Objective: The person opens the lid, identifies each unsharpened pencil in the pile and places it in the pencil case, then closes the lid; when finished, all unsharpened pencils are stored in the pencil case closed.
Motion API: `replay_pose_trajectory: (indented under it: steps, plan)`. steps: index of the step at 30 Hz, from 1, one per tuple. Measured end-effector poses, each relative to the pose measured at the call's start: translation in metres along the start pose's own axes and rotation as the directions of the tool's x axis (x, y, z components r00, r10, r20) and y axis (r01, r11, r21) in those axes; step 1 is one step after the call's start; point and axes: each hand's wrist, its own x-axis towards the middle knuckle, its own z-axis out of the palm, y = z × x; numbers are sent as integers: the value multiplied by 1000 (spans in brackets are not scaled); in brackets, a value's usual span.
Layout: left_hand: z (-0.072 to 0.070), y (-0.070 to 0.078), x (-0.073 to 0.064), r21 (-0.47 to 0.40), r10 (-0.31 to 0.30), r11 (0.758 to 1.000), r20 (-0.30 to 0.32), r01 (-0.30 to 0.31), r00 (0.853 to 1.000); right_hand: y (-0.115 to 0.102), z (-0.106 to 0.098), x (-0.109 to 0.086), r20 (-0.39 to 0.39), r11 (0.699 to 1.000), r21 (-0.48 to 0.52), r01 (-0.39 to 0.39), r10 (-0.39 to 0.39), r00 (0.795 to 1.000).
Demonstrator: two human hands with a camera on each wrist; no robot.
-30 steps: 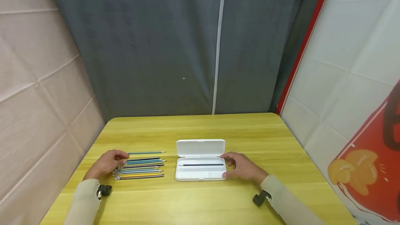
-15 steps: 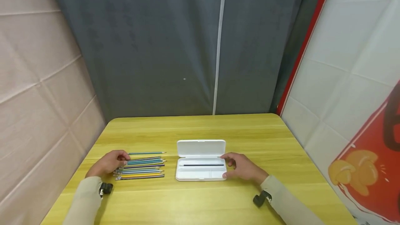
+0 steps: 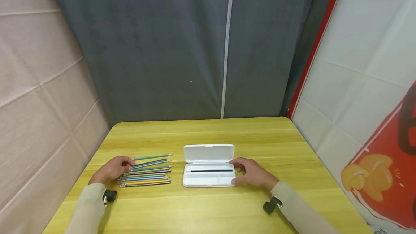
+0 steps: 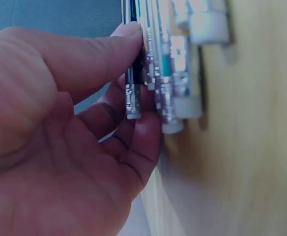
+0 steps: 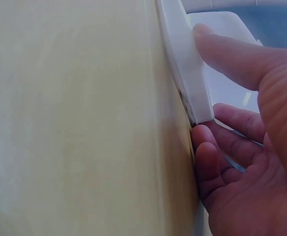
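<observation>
My left hand (image 3: 112,170) is at the eraser ends of a row of pencils (image 3: 144,182) on the left of the table. In the left wrist view its thumb and fingers pinch a dark pencil (image 4: 132,76) just above the metal ferrule; other white erasers crowd beside it. My right hand (image 3: 251,173) grips the right end of an open white pencil case (image 3: 198,182), thumb at the front corner and fingers at the back. Its lid (image 3: 209,153) stands raised behind. One dark pencil (image 3: 211,170) lies lengthwise inside the case.
A single teal pencil (image 3: 152,157) lies slanted behind the row. The wood-grain table (image 3: 208,212) ends at a grey curtain (image 3: 162,64), with pale cloth walls on both sides.
The dark pencil in my left hand and its neighbours have fanned out, points swinging away from me. The teal pencil behind has tilted too. My right hand and the case keep their place.
</observation>
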Motion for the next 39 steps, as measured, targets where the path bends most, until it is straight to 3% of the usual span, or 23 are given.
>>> replay_pose_trajectory:
  steps: [5, 17, 31, 39]
  plan:
    - [0, 1, 1, 12, -19, 1000, -40, 19, 999, 0, 0, 0, -2, 1000, 0, -17, 17, 1000]
    - [0, 3, 1, -12, 20, 1000, -102, -22, 995, 0, 0, 0, 3, 1000, 14, -17, 17, 1000]
    - [7, 37, 0, -26, 113, 993, -143, -118, 983, 1, -2, 1, -5, 1000, 11, -29, 29, 1000]
    - [14, 49, -9, -33, 107, 993, -138, -113, 985, 1, 1, 1, -5, 999, 7, -33, 33, 999]
